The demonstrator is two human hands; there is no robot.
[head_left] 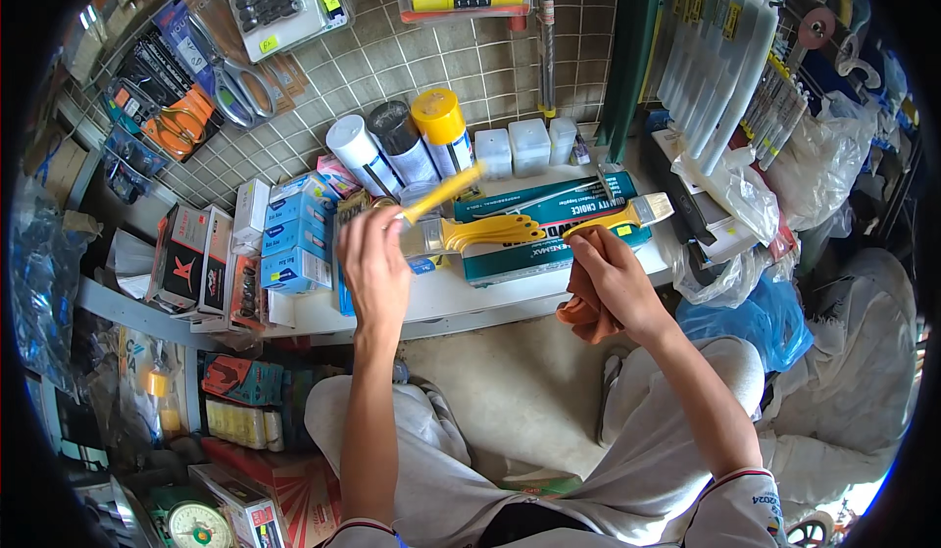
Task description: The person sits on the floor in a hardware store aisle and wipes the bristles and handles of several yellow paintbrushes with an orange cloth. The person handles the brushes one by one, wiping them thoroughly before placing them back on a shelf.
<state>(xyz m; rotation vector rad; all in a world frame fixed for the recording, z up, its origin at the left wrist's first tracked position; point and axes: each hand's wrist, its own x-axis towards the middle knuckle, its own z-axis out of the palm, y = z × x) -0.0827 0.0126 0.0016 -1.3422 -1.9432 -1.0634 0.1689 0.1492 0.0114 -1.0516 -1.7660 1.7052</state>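
My left hand (375, 261) holds a yellow-handled paintbrush (447, 191) by its near end. Its handle points up and to the right; the bristles are hidden by the fingers, and the area is blurred. In my right hand (621, 276) are a crumpled orange-brown cloth (588, 313) and another yellow-handled paintbrush (617, 220), whose pale bristles point right. Between the hands, several paintbrushes (492, 232) are stacked with their yellow handles to the right. Those handles overlap a teal cardboard box (492, 272) lying on the white shelf (434, 298).
Spray cans (441, 114) and clear plastic containers (529, 147) stand along the wire grid (353, 55). Small blue boxes (298, 243) are stacked at left. Hanging plastic sleeves (713, 70) and crumpled plastic bags (735, 188) crowd the right. A dial scale (198, 524) sits low at left.
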